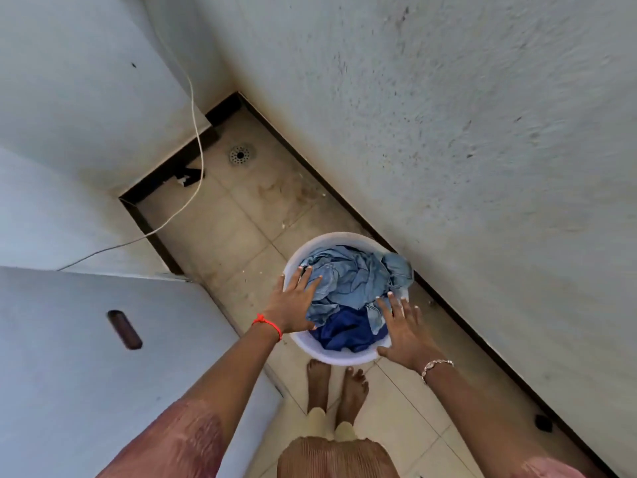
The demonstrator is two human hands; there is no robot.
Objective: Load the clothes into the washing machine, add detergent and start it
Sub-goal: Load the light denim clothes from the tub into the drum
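From the head camera, looking straight down: a white basin (344, 357) stands on the tiled floor (224, 236) just in front of two bare feet (319, 381), close to the wall (482, 132) on the right. In it lies the laundry, heaped to the rim: pale denim clothes (355, 277) on top and a dark blue garment (348, 331) at the near side.

The left hand (296, 301), with a red thread at its wrist, reaches over the basin's left rim with its fingers spread across the denim. The right hand (401, 331), with a bracelet at its wrist, is over the near right rim. The grip of each hand is spread flat and pinches nothing; whether the palms actually press on the basin I cannot tell.

To the left stands a white box with a dark recessed handle, which I take for the washing machine (86, 357) (its door or drum is not in sight).

As I judge it, the task is barely begun. The clothes all sit in the basin, nothing is loaded, no detergent is visible, and the start is still to come. The hands look set to gather the clothes or lift the basin.

By count there are one basin, two hands, two feet, one dark blue garment, denim pieces too tangled to number, one floor drain (241, 154) and one white cable (196, 132)
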